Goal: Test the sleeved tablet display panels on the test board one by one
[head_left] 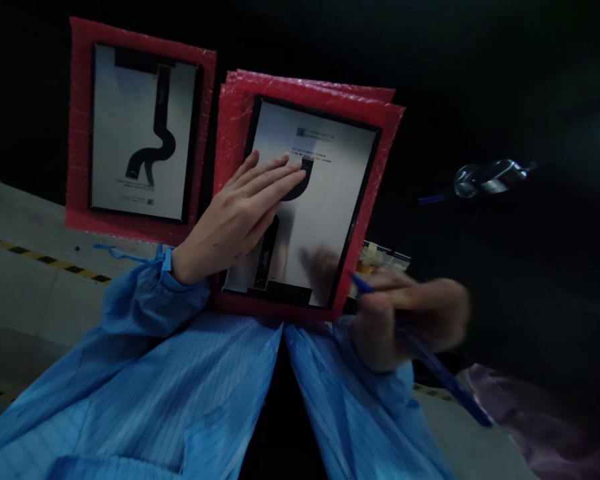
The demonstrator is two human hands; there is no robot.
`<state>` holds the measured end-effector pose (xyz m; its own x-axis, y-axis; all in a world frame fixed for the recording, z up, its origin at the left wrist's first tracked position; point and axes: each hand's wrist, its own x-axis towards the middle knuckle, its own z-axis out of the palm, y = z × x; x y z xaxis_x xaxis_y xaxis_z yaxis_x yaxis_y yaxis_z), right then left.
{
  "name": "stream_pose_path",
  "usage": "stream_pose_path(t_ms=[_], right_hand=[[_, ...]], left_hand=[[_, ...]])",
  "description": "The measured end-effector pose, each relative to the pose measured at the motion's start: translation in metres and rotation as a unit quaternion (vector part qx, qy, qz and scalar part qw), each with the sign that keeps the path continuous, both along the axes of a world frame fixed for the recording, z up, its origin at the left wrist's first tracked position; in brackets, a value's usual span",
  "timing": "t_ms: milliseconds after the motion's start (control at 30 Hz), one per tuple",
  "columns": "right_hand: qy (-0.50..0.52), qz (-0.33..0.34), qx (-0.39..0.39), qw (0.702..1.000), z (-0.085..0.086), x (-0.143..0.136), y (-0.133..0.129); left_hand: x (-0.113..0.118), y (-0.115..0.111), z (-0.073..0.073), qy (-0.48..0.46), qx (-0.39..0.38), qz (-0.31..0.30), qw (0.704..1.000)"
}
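Observation:
A display panel (320,220) with a silvery back and black frame lies on a stack of pink bubble-wrap sheets (387,153). My left hand (243,207) rests flat on it, fingers stretched out, with the fingertips by the end of the black flex cable (266,257). The hand hides part of that cable. Just off the panel's lower right corner, my right hand (410,317) is closed around a slim blue pen-like tool (445,377). Its tip points up and left, toward the pink sheet's edge. This hand is blurred by motion.
Another display panel (125,127) lies on its own pink sheet (80,133) to the left. On the dark table (505,267), a shiny clear object (493,179) sits at the right. Small parts (387,257) lie partly hidden behind my right hand. Purple plastic (520,413) shows at lower right.

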<state>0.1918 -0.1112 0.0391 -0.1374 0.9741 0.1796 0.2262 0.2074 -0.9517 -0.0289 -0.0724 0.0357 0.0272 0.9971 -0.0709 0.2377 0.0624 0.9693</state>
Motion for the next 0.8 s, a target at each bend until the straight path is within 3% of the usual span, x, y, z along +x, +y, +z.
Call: stream_pose_path(t_ms=[67,100,167,233,333,433,567,700,800], right_hand=[[-0.009,-0.102,0.162,0.981,0.002,0.017,0.010],[-0.038,-0.130,0.189,0.973,0.001,0.025,0.015],[-0.123,-0.116,0.130,0.977,-0.004,0.043,0.023],[-0.182,-0.041,0.032,0.982,-0.012,0.060,0.026],[-0.157,0.075,-0.059,0.983,-0.022,0.081,0.026],[-0.065,0.095,-0.082,0.990,-0.026,0.091,0.021],[0.021,0.092,-0.061,0.994,-0.025,0.092,0.018],[-0.088,0.071,-0.040,0.993,-0.031,0.090,0.023],[-0.144,0.131,-0.056,0.979,-0.039,0.091,0.026]], left_hand=[[0.001,-0.002,0.001,0.000,-0.005,-0.020,1.000],[0.001,-0.003,0.001,0.015,0.005,-0.040,0.999],[-0.001,-0.006,0.000,0.066,0.048,-0.089,0.993],[-0.003,-0.008,0.001,0.120,0.096,-0.134,0.979],[-0.006,-0.012,0.005,0.145,0.110,-0.194,0.964],[-0.006,-0.016,0.014,0.055,0.048,-0.237,0.969],[-0.001,-0.024,0.020,-0.178,-0.083,-0.196,0.961],[0.000,-0.027,0.020,-0.307,-0.107,-0.110,0.939],[-0.005,-0.024,0.022,-0.329,-0.140,-0.104,0.928]])
